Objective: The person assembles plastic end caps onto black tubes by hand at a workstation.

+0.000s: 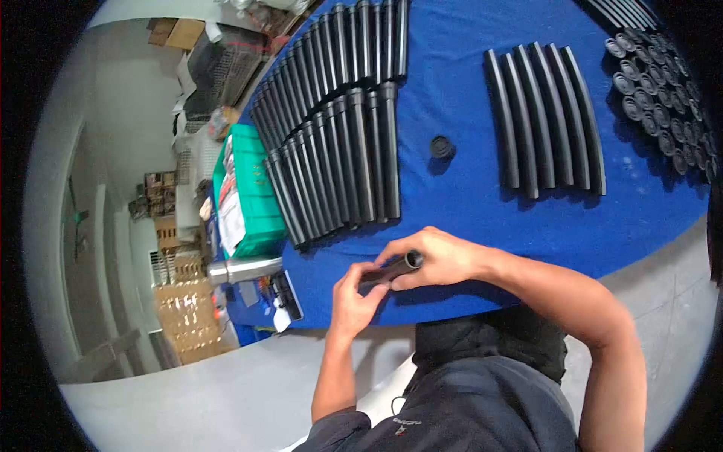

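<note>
While both grip it: one black tube
Hands: left hand, right hand clasping tube, near desk edge
Loose: five curved tubes, one cap

A workshop: rows of black tubes on a blue worktable.

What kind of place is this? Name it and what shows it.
Probably a small workshop or factory assembly bench. Rows of identical black tubes lie sorted on a blue table, with a pile of black caps at one corner, and both hands, left and right, hold one tube.
</note>
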`<state>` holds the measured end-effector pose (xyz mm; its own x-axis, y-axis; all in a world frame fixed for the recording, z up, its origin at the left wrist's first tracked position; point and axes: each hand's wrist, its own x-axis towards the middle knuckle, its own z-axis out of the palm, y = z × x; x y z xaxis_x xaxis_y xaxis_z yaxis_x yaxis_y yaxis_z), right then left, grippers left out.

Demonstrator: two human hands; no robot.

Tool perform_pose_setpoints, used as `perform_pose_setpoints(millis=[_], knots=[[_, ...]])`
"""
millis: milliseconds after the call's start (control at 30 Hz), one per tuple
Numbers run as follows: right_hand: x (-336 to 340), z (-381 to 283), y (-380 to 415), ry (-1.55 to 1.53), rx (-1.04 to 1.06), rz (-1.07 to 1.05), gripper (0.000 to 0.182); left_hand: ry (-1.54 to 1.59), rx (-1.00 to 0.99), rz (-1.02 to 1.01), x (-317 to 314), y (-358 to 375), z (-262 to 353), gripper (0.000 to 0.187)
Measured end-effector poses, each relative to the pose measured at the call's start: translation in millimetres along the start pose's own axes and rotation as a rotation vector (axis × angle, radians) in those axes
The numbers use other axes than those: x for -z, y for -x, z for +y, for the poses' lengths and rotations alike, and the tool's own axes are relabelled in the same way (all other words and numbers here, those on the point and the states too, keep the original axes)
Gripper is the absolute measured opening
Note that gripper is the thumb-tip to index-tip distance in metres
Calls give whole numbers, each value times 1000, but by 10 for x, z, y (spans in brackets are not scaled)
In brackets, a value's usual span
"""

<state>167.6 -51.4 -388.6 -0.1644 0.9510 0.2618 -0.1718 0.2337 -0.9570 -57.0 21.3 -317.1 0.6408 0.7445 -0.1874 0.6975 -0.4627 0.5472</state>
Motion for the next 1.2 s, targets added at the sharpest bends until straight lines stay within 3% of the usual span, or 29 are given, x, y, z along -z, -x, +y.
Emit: perform_pose_setpoints(millis=[267,467,767,900,933,967,1000,1067,1133,1200], knots=[[-30,28,-3,23,27,-26,37,84,-64,-99,98,8,-111,34],[7,40,-9,34,-1,-41,44,11,-115,-172,180,-27,-126,37],[62,-18,-12,26,-40,-5,40,230,16,-203,171,-41,-192,39],[30,47,-20,-11,38,-4,42,-95,-162,-58,90,-52,-62,48],[16,50,-27,-3,41,-12,43,-59,-187,-8,69,-30,-77,47],[-5,75,-27,85,162,53,52,-14,-218,38,66,-9,-108,45],[33,10,-28,294,103,13,67,37,-248,76,34,5,-139,43],[0,-3,20,327,141,65,90,572,-48,158,-5,97,-14,37],[-44,44,16,297,128,-1,92,959,-41,270,-16,118,-34,34],[-116,105,7,221,164,9,77,1296,55,285,-16,147,182,32]])
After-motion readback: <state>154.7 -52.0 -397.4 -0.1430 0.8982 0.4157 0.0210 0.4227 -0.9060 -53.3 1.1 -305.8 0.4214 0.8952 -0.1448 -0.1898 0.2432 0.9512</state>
